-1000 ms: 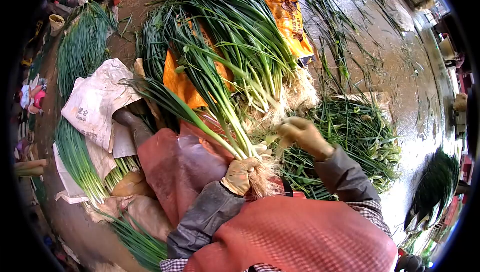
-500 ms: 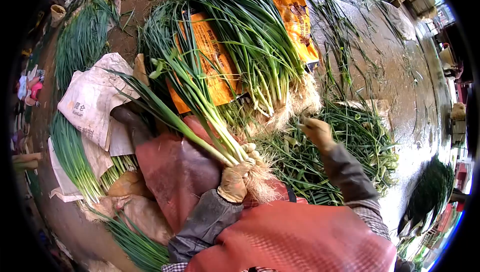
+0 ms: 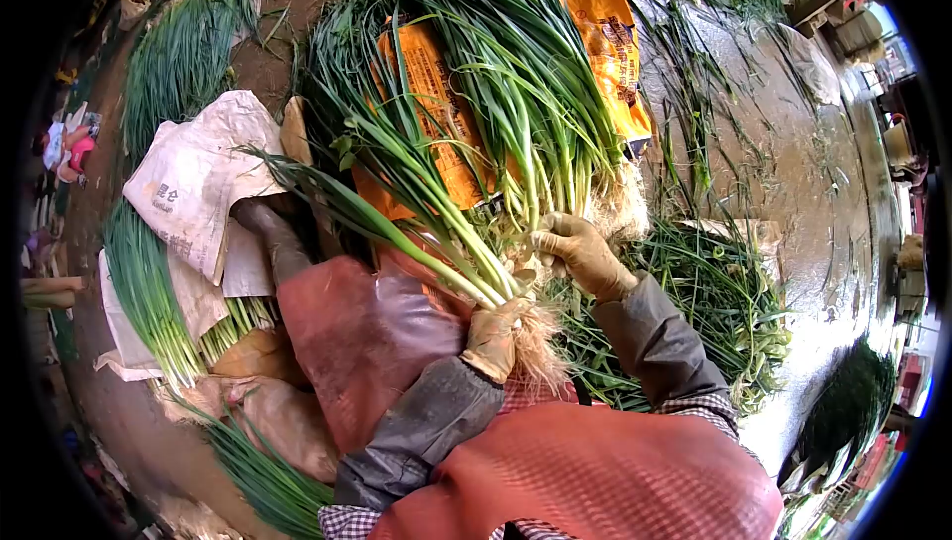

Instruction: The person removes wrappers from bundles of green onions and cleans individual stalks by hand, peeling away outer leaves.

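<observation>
My gloved left hand (image 3: 493,340) is closed around a small bunch of green onions (image 3: 474,260), just above their pale stringy roots. Their leaves fan away up and to the left. My gloved right hand (image 3: 585,250) has its thumb and fingers drawn together at the lower ends of the stalks; what lies between the fingertips is hard to make out. Beyond my hands lies a large heap of green onions (image 3: 516,94), roots towards me, on orange printed sacks (image 3: 607,49).
Loose trimmed leaves (image 3: 729,312) are piled to my right. A white sack (image 3: 203,178) and another bundle of green onions (image 3: 144,292) lie at left. A red apron (image 3: 595,471) covers my lap. Scattered leaves lie on the wet floor (image 3: 803,173).
My right hand has moved left from above the loose leaves to the stalks near my left hand. My left hand still grips the bunch. The view has shifted slightly.
</observation>
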A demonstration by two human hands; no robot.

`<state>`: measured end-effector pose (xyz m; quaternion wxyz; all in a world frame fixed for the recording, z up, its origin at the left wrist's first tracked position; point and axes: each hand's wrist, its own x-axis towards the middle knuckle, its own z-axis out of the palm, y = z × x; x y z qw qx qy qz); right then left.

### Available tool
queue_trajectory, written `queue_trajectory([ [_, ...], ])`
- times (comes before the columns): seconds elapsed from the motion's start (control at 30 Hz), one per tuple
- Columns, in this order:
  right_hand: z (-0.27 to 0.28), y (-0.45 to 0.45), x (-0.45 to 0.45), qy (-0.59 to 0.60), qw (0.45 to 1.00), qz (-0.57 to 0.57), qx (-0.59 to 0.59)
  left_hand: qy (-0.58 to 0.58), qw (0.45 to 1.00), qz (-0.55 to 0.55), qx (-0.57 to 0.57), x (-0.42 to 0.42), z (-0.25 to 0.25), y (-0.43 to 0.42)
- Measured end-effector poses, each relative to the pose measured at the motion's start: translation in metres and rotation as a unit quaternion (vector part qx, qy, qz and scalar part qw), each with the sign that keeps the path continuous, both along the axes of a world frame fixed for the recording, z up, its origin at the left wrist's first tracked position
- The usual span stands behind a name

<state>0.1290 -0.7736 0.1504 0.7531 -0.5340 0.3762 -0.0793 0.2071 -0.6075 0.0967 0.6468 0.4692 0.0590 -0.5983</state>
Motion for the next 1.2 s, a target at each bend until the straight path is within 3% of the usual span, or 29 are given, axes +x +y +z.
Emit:
queue_trajectory([
  [0.03, 0.003, 0.007, 0.006, -0.011, 1.0, 0.007, 0.015, 0.015, 1.0, -0.013, 0.017, -0.001, -0.008, -0.002],
  [0.1, 0.001, 0.018, 0.017, -0.016, 1.0, 0.021, 0.015, 0.042, 0.996, 0.057, -0.057, -0.002, -0.003, -0.009],
  [0.13, 0.005, 0.02, 0.017, -0.008, 1.0, 0.025, 0.014, 0.006, 0.999, 0.052, 0.0, 0.0, 0.0, -0.011],
  [0.27, 0.01, 0.016, 0.008, -0.004, 1.0, 0.028, 0.001, -0.041, 0.996, 0.049, -0.058, 0.004, -0.001, -0.009],
  [0.37, 0.011, -0.003, -0.01, -0.006, 0.983, -0.144, -0.111, -0.055, 0.996, 0.057, -0.039, 0.008, -0.015, -0.002],
  [0.4, 0.003, -0.01, -0.008, -0.017, 0.979, -0.145, -0.144, -0.05, 0.997, 0.049, -0.04, 0.012, -0.021, 0.002],
  [0.43, -0.004, -0.014, -0.005, 0.026, 0.952, -0.072, -0.295, -0.046, 0.997, 0.038, -0.039, 0.013, -0.026, 0.005],
  [0.5, 0.008, -0.017, 0.018, 0.134, 0.94, 0.122, -0.288, -0.063, 0.992, 0.046, -0.1, 0.013, 0.003, 0.003],
  [0.57, -0.031, -0.025, 0.04, 0.151, 0.894, 0.276, -0.319, -0.008, 0.994, 0.044, -0.098, 0.016, 0.018, 0.005],
  [0.6, -0.033, -0.014, 0.042, 0.078, 0.87, 0.26, -0.411, 0.067, 0.985, 0.069, -0.147, 0.015, 0.01, 0.009],
  [0.63, -0.034, -0.007, 0.038, 0.12, 0.914, 0.26, -0.288, 0.108, 0.983, 0.069, -0.129, 0.017, 0.0, 0.014],
  [0.67, -0.008, 0.002, 0.023, 0.062, 0.891, 0.279, -0.354, 0.13, 0.977, 0.082, -0.148, 0.018, 0.009, 0.018],
  [0.73, 0.016, 0.012, -0.025, 0.023, 0.939, 0.259, -0.225, 0.141, 0.971, 0.079, -0.178, 0.023, 0.013, 0.021],
  [0.8, -0.009, 0.022, -0.104, 0.087, 0.949, 0.292, -0.085, 0.165, 0.974, 0.088, -0.126, 0.022, 0.019, 0.023],
  [0.83, -0.048, 0.023, -0.156, 0.164, 0.905, 0.382, -0.086, 0.166, 0.974, 0.089, -0.126, 0.021, 0.02, 0.024],
  [0.87, -0.106, 0.02, -0.218, 0.21, 0.771, 0.562, -0.211, 0.171, 0.971, 0.092, -0.141, 0.019, 0.02, 0.025],
  [0.9, -0.081, 0.026, -0.224, 0.36, 0.542, 0.714, -0.257, 0.174, 0.967, 0.095, -0.157, 0.019, 0.021, 0.026],
  [0.97, -0.041, 0.004, -0.169, 0.355, 0.638, 0.608, -0.313, 0.195, 0.963, 0.078, -0.168, 0.021, 0.02, 0.025],
  [1.03, -0.02, -0.027, -0.071, 0.236, 0.784, 0.361, -0.447, 0.155, 0.977, 0.082, -0.119, 0.016, 0.023, 0.026],
  [1.07, -0.014, -0.039, -0.016, 0.145, 0.806, 0.263, -0.51, 0.121, 0.981, 0.064, -0.136, 0.014, 0.015, 0.029],
  [1.13, -0.029, -0.051, 0.086, 0.03, 0.776, 0.161, -0.609, 0.078, 0.99, 0.064, -0.098, 0.012, 0.014, 0.032],
  [1.17, -0.049, -0.059, 0.13, 0.044, 0.774, 0.165, -0.61, 0.034, 0.995, 0.059, -0.076, 0.012, 0.004, 0.035],
  [1.2, -0.069, -0.06, 0.17, 0.135, 0.764, 0.215, -0.593, 0.088, 0.989, 0.08, -0.092, 0.008, 0.001, 0.032],
])
